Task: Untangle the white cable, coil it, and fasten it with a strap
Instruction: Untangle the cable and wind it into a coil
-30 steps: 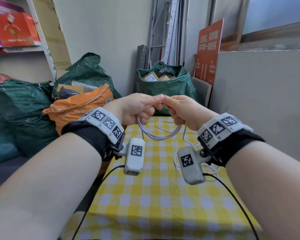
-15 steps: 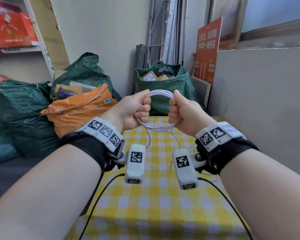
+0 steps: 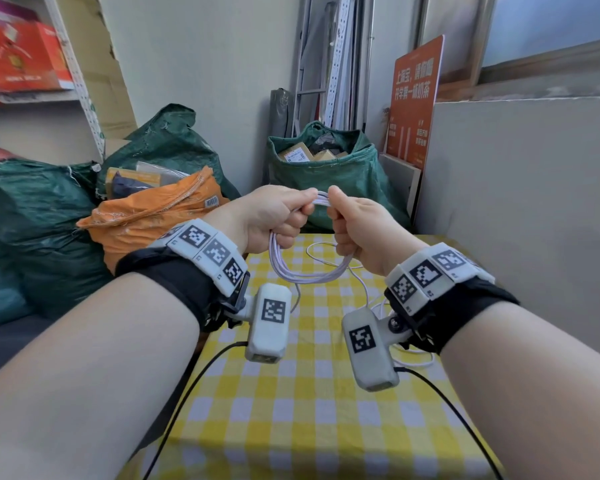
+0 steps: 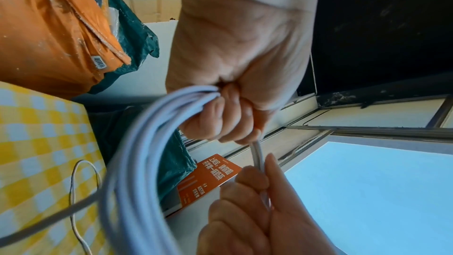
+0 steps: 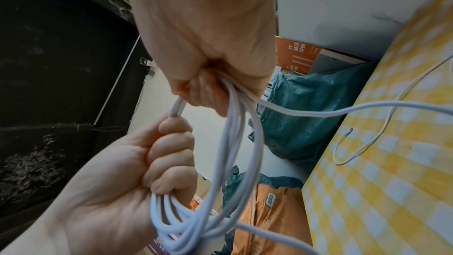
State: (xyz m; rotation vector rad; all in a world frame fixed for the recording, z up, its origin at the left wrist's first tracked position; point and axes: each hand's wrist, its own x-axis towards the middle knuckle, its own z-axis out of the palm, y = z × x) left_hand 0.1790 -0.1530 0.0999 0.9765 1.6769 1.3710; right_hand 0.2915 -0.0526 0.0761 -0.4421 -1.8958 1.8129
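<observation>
The white cable is gathered into a coil of several loops, held up above the yellow checked table. My left hand grips the coil's left side in a fist, and my right hand grips its right side. A short stretch of the bundle spans the small gap between my thumbs. The left wrist view shows the loops leaving my left fist. In the right wrist view a loose tail runs from my right fist down to the table. No strap is in view.
Slack cable lies on the table under my right wrist. Green sacks and an orange sack crowd the table's far and left sides. A grey wall borders the right, with an orange sign leaning there.
A second ago my fingertips met above a hanging loop. Then both fists held a round coil apart. Now the fists are closer together and the coil sags lower between them.
</observation>
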